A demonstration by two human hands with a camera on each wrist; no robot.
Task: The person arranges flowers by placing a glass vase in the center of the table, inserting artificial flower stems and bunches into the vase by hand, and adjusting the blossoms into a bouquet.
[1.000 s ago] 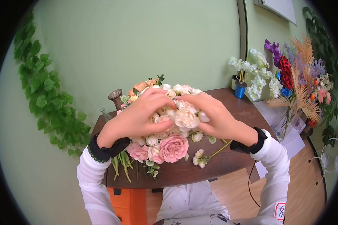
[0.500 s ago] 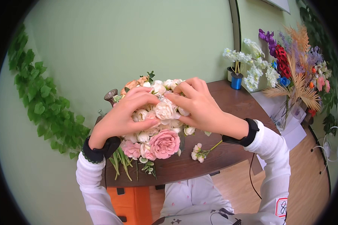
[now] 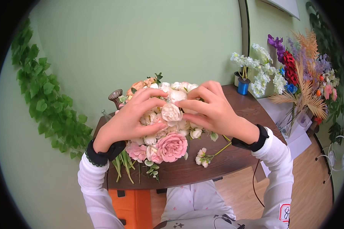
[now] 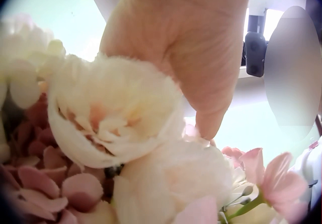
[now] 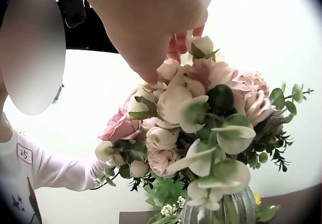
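A dense bouquet of white, cream, pink and peach flowers stands on the dark table in a ribbed glass vase (image 5: 221, 211), seen in the right wrist view. My two hands frame a white flower (image 3: 171, 113) near its middle. On the left side, my left hand (image 3: 132, 116) has thumb and forefinger spread apart at the petals. The right hand (image 3: 218, 110) touches the flower's right edge with its forefinger, its thumb just below. In the left wrist view the left thumb (image 4: 209, 118) points down among the blooms. A large pink rose (image 3: 172, 147) faces the front.
A small flower sprig (image 3: 203, 157) lies on the table (image 3: 221, 162) at front right. Green stems (image 3: 123, 168) stick out at the left, near a brown glass vase (image 3: 116, 97). A blue spool (image 3: 243, 86) and a tall vase of mixed flowers (image 3: 294, 118) stand right.
My fingers have shifted about the white flower; the right hand's fingers have lifted and spread, and the thumb has moved off its lower side. The left hand stays at its left.
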